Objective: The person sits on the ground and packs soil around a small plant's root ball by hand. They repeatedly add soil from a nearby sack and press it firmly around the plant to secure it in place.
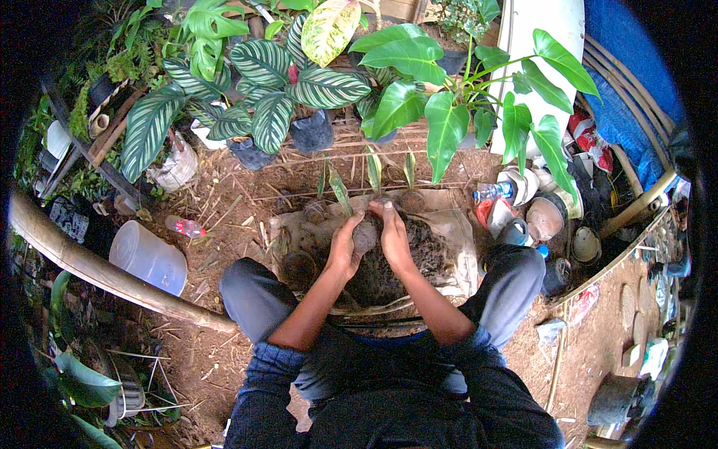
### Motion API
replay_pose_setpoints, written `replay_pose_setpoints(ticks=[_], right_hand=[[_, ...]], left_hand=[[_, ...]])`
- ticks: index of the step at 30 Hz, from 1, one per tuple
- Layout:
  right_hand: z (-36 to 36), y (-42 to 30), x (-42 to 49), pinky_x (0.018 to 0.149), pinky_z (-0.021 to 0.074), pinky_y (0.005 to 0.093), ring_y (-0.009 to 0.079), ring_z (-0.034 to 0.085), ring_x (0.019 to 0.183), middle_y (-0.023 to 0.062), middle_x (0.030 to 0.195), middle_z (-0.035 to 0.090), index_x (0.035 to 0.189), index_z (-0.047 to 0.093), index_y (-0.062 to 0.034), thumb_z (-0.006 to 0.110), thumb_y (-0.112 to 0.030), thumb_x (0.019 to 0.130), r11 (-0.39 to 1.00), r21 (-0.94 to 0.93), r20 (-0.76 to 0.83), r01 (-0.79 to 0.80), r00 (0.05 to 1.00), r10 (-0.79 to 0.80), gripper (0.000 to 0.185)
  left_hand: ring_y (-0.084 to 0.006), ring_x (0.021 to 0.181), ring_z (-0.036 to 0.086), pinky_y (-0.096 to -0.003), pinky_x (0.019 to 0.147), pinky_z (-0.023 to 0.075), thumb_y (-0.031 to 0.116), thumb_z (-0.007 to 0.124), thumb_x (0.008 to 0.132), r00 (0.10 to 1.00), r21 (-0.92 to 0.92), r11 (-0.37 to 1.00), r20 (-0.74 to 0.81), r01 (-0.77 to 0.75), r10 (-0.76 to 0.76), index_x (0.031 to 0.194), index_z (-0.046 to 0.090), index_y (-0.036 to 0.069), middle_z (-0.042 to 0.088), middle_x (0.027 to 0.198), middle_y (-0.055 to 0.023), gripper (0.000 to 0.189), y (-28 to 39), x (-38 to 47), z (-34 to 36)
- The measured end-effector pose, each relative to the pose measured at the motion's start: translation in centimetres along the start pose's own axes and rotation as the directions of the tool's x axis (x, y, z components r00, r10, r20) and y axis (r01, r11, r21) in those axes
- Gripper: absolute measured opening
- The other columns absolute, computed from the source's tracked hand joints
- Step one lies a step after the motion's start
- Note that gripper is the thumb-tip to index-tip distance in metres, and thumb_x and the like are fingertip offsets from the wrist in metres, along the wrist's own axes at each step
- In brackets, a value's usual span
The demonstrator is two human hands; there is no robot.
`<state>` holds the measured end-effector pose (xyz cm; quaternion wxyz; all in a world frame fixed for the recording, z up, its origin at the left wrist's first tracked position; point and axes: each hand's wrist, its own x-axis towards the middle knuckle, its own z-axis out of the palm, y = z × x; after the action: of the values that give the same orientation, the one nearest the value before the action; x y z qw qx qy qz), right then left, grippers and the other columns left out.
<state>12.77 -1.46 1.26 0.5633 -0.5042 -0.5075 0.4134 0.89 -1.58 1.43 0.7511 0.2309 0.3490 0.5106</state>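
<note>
My left hand [343, 247] cups a small grey-brown, soil-filled cup [366, 234]. Its fingers curl beneath, and a variegated snake plant leaf [340, 191] stands by its thumb; whether that leaf is rooted in this cup is unclear. Close along the cup's other side lies my right hand [394, 236], fingers together, their tips near its far rim; a firm grip cannot be made out. Dark loose soil [415, 252] is heaped below on a pale woven sack [463, 264]. Small clear cups of soil [314, 212] [412, 201] sit along the sack's far side, and another cup [297, 268] is left of the heap.
Potted calathea [263, 62] and philodendron [415, 56] overhang the far side. A translucent bucket [147, 258] and small bottle [186, 227] lie left. Right are a water bottle [493, 191] and old pots [545, 218]. Bamboo poles [112, 278] [636, 205] flank my knees.
</note>
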Motion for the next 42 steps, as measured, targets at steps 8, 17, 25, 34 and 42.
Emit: replay_pose_setpoints(ticks=[8, 17, 25, 34, 42], right_hand=[[0.3, -0.5, -0.6, 0.096, 0.0439, 0.0399, 0.0347, 0.062, 0.105, 0.0215, 0.107, 0.067, 0.113, 0.061, 0.0045, 0.033, -0.036, 0.105, 0.983, -0.172, -0.139, 0.067, 0.986, -0.091, 0.050], [-0.4, 0.4, -1.4, 0.094, 0.0418, 0.0451, 0.0402, 0.057, 0.105, 0.0196, 0.108, 0.063, 0.109, 0.061, -0.0003, 0.034, -0.027, 0.104, 0.767, -0.550, -0.043, 0.331, 0.906, -0.422, 0.039], [0.1, 0.7, -0.6, 0.111, 0.0283, 0.0388, 0.0268, 0.041, 0.133, 0.0133, 0.137, 0.050, 0.127, 0.055, -0.0068, 0.027, -0.048, 0.105, 0.999, -0.022, 0.138, -0.045, 0.989, 0.047, 0.055], [-0.3, 1.6, -0.8, 0.114, 0.0249, 0.0408, 0.0231, 0.039, 0.134, 0.0108, 0.137, 0.052, 0.127, 0.059, -0.0092, 0.036, -0.055, 0.102, 0.988, 0.079, 0.372, -0.133, 0.923, 0.095, 0.057], [-0.4, 1.6, -0.6, 0.092, 0.0498, 0.0389, 0.0219, 0.062, 0.104, 0.0073, 0.111, 0.066, 0.109, 0.065, -0.0109, 0.052, -0.046, 0.097, 0.502, 0.666, 0.361, -0.552, 0.827, 0.430, 0.040]], left_hand=[[-0.0169, 0.088, 0.063, -0.0326, 0.080, 0.0500, 0.033, 0.060, 0.092, 0.996, 0.023, 0.999, 0.077, 0.033, -0.034, 0.110, 0.062, 0.009, 0.066, 0.097, -0.0021, 0.029, -1.7, 0.9, -0.7], [-0.0175, 0.086, 0.063, -0.0329, 0.078, 0.0506, 0.029, 0.059, 0.092, 1.000, 0.133, 0.991, -0.008, -0.004, 0.005, 0.112, 0.062, 0.007, 0.066, 0.098, -0.0031, 0.031, -2.2, 0.5, -1.0], [-0.0199, 0.106, 0.060, -0.0363, 0.093, 0.0472, 0.057, 0.044, 0.098, 0.996, 0.071, 0.994, -0.025, 0.088, -0.087, 0.130, 0.054, 0.012, 0.062, 0.119, -0.0056, 0.057, -1.9, 0.6, -0.9], [-0.0246, 0.114, 0.058, -0.0432, 0.099, 0.0451, 0.070, 0.025, 0.095, 0.996, 0.056, 0.994, -0.020, 0.089, -0.088, 0.131, 0.052, 0.013, 0.060, 0.125, -0.0069, 0.073, -1.9, 1.7, -2.7], [-0.0313, 0.131, 0.044, -0.0426, 0.112, 0.0299, 0.070, 0.030, 0.095, 0.969, 0.192, 0.950, 0.028, -0.244, 0.244, 0.140, 0.045, 0.006, 0.047, 0.142, -0.0136, 0.079, -0.1, -0.2, 0.3]])
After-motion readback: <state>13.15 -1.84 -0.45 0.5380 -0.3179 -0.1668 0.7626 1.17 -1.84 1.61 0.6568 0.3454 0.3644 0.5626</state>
